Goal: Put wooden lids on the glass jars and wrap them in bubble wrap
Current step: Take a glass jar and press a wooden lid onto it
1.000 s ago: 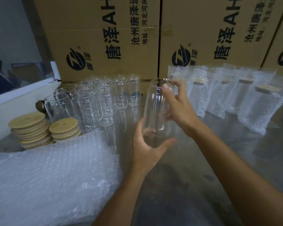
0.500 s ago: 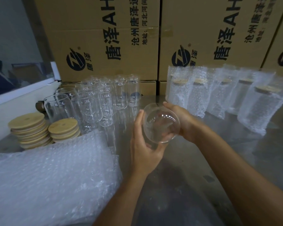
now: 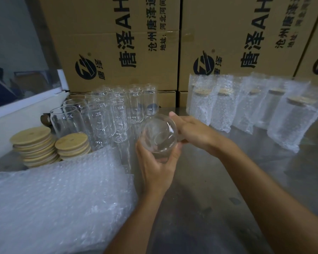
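A clear glass jar is tipped so its round end faces me, above the middle of the table. My left hand grips it from below, thumb on the right side. My right hand holds its far side, fingers curled round the glass. Two stacks of round wooden lids stand at the left, the smaller stack beside the larger. Several bare glass jars are grouped behind them. A pile of bubble wrap bags lies at the lower left.
Several lidded jars wrapped in bubble wrap stand in a row at the right back. Printed cardboard boxes wall off the rear. A white ledge runs along the left. The metal table top shows under my arms.
The jar stood upright in both hands a second ago. It has tipped over so its round end faces me, and has come lower and nearer.
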Demonstrator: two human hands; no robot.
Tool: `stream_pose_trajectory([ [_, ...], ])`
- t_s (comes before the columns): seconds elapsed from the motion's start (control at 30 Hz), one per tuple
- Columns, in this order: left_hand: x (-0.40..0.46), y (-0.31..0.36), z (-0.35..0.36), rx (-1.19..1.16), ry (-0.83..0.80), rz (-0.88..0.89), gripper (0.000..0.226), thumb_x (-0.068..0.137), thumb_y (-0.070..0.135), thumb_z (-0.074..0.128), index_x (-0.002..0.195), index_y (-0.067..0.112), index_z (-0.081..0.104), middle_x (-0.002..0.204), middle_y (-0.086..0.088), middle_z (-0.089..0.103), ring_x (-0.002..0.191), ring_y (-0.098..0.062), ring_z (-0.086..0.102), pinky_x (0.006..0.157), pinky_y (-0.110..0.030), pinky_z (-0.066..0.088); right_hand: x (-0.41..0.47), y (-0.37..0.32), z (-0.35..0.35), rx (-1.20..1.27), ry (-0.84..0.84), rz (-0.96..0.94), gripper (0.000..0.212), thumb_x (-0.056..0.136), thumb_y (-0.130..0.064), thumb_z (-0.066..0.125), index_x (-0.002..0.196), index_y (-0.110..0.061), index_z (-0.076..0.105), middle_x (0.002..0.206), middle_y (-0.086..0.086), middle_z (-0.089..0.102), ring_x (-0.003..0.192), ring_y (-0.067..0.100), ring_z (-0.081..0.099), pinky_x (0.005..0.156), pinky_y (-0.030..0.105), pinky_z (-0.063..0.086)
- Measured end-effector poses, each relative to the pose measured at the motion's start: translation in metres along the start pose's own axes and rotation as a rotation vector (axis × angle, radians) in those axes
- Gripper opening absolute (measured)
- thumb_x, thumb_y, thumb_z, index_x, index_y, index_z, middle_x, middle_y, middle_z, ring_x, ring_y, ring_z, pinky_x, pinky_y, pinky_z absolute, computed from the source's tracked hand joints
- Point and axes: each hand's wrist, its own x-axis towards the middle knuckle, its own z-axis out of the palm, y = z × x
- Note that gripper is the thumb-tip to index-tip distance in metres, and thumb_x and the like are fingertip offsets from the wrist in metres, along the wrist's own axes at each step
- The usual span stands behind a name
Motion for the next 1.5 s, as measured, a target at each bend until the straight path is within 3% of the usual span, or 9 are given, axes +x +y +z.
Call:
stream_pose_trajectory([
  [0.1, 0.002, 0.001, 0.001, 0.033, 0.026, -0.109, 0.107, 0.056, 0.085, 0.07, 0.143, 0.032, 0.035, 0.137, 0.003, 0.05, 0.123, -0.021, 0.056, 0.101, -0.047, 0.049, -0.006, -0.011, 0.0, 0.029, -0.027, -0.096, 0.05, 0.11, -0.038, 0.032, 0.086, -0.049, 0.074, 0.09, -0.024, 0.073, 0.089, -0.01, 0.063, 0.097, 0.032, 0.047],
  [0.3, 0.005, 0.003, -0.003, 0.126, 0.087, -0.194, 0.109, 0.052, 0.077, 0.071, 0.144, 0.031, 0.036, 0.126, 0.01, 0.038, 0.123, -0.024, 0.052, 0.097, -0.053, 0.05, -0.008, -0.012, 0.001, -0.14, -0.069, -0.277, 0.06, 0.098, -0.048, 0.057, 0.15, -0.019, 0.048, 0.15, -0.004, 0.053, 0.134, 0.012, 0.052, 0.113, 0.041, 0.044],
  [0.5, 0.002, 0.007, -0.006, 0.249, 0.071, -0.199, 0.105, 0.058, 0.067, 0.078, 0.147, 0.033, 0.034, 0.125, 0.007, 0.034, 0.122, -0.022, 0.051, 0.096, -0.049, 0.05, -0.004, -0.005, 0.003, -0.106, 0.018, -0.32, 0.083, 0.073, -0.066, 0.068, 0.141, -0.02, 0.056, 0.133, -0.007, 0.064, 0.12, 0.006, 0.061, 0.101, 0.031, 0.052],
  [0.7, 0.0, 0.01, -0.004, 0.365, 0.072, -0.044, 0.101, 0.063, 0.052, 0.088, 0.148, 0.028, 0.039, 0.125, 0.012, 0.032, 0.121, -0.023, 0.053, 0.092, -0.048, 0.052, 0.001, 0.0, 0.009, -0.046, 0.267, -0.332, 0.046, 0.082, -0.064, 0.07, 0.089, -0.019, 0.065, 0.081, -0.003, 0.072, 0.074, 0.01, 0.068, 0.063, 0.025, 0.052],
  [0.9, 0.0, 0.01, -0.005, 0.282, 0.094, -0.099, 0.105, 0.057, 0.07, 0.074, 0.147, 0.03, 0.038, 0.125, 0.009, 0.033, 0.119, -0.016, 0.051, 0.092, -0.036, 0.05, -0.001, -0.003, 0.008, -0.082, 0.221, -0.355, 0.032, 0.101, -0.043, 0.055, 0.105, -0.016, 0.071, 0.1, -0.005, 0.074, 0.099, 0.011, 0.07, 0.089, 0.035, 0.056],
  [1.07, 0.001, 0.006, -0.008, 0.287, 0.082, -0.157, 0.095, 0.069, 0.047, 0.086, 0.148, 0.029, 0.036, 0.132, -0.003, 0.037, 0.12, -0.026, 0.053, 0.09, -0.051, 0.052, -0.005, -0.006, 0.006, -0.102, 0.015, -0.327, 0.092, 0.076, -0.061, 0.066, 0.151, -0.014, 0.045, 0.145, -0.001, 0.058, 0.131, 0.007, 0.055, 0.111, 0.033, 0.046],
  [1.17, 0.001, 0.009, -0.007, 0.277, 0.089, -0.176, 0.1, 0.062, 0.063, 0.08, 0.147, 0.033, 0.036, 0.13, 0.0, 0.037, 0.119, -0.023, 0.052, 0.092, -0.05, 0.052, -0.005, -0.005, 0.0, -0.056, -0.056, -0.308, 0.074, 0.092, -0.042, 0.065, 0.154, -0.011, 0.04, 0.15, 0.001, 0.053, 0.136, 0.012, 0.05, 0.114, 0.034, 0.043],
  [1.3, 0.001, 0.011, -0.006, 0.278, 0.083, -0.193, 0.102, 0.055, 0.074, 0.073, 0.143, 0.039, 0.036, 0.126, 0.003, 0.036, 0.114, -0.02, 0.053, 0.089, -0.048, 0.053, -0.003, -0.003, -0.003, -0.079, -0.001, -0.311, 0.043, 0.105, -0.026, 0.051, 0.145, -0.009, 0.052, 0.141, 0.003, 0.061, 0.128, 0.012, 0.057, 0.103, 0.033, 0.052],
  [1.5, -0.001, 0.012, -0.005, 0.327, 0.066, -0.12, 0.107, 0.053, 0.072, 0.074, 0.147, 0.036, 0.037, 0.122, 0.013, 0.029, 0.116, -0.014, 0.052, 0.087, -0.032, 0.047, 0.002, 0.001, 0.009, -0.008, 0.278, -0.309, 0.034, 0.092, -0.053, 0.064, 0.094, -0.019, 0.065, 0.089, -0.005, 0.073, 0.085, 0.009, 0.07, 0.077, 0.033, 0.059],
])
